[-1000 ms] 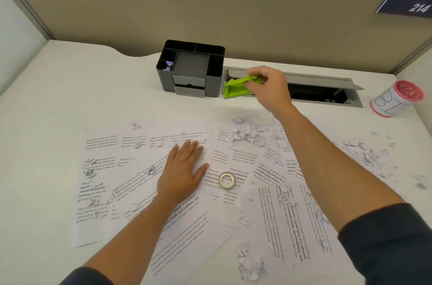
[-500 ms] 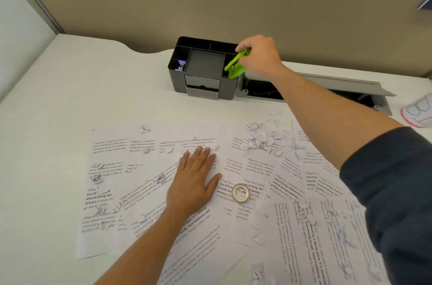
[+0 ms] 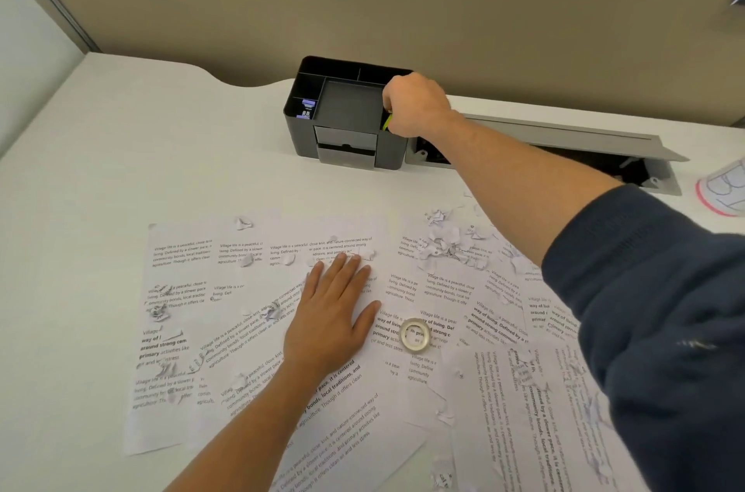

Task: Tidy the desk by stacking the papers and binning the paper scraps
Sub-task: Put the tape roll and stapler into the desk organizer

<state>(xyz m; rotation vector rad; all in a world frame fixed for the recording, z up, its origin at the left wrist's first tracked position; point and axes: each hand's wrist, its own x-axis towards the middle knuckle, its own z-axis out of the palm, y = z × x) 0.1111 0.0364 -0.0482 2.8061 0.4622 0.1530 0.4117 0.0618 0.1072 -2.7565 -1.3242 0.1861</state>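
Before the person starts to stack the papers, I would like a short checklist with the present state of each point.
1. Green tool fully inside black plastic desk organiser: cannot tell, right hand covers it.
2. Right hand free: not ok.
3. Left hand flat on printed paper sheets: ok.
4. Sheets free of objects: not ok, clear tape roll lies on them.
5. Torn paper scraps removed: not ok.

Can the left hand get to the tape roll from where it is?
Probably yes. The left hand lies flat on the papers, with the tape roll just beside its thumb and nothing between them.
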